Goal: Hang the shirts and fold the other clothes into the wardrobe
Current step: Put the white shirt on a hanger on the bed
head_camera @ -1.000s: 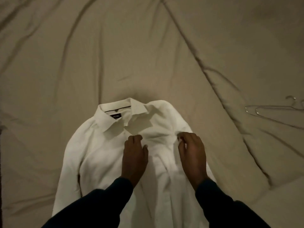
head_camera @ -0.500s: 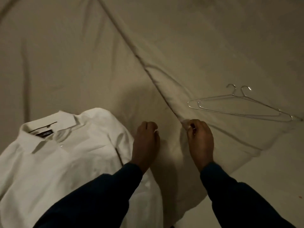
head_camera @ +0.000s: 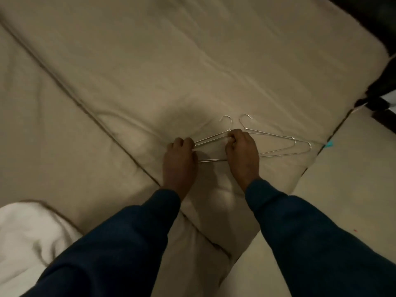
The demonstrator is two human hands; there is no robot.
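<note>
Two thin metal wire hangers (head_camera: 278,144) lie overlapping on the beige bedsheet, hooks pointing away from me. My left hand (head_camera: 180,159) grips their left ends with curled fingers. My right hand (head_camera: 242,153) pinches the wires near the neck, just below the hooks. The white shirt (head_camera: 27,236) lies crumpled at the bottom left corner, mostly out of frame and apart from both hands.
The beige bedsheet (head_camera: 150,71) has long creases and a folded ridge running diagonally. A dark bed frame or furniture (head_camera: 383,86) borders the top right. A small teal object (head_camera: 330,144) sits at the sheet's right edge.
My view has swung right, away from the shirt. Both hands left the shirt, crossed the sheet and now hold the wire hangers.
</note>
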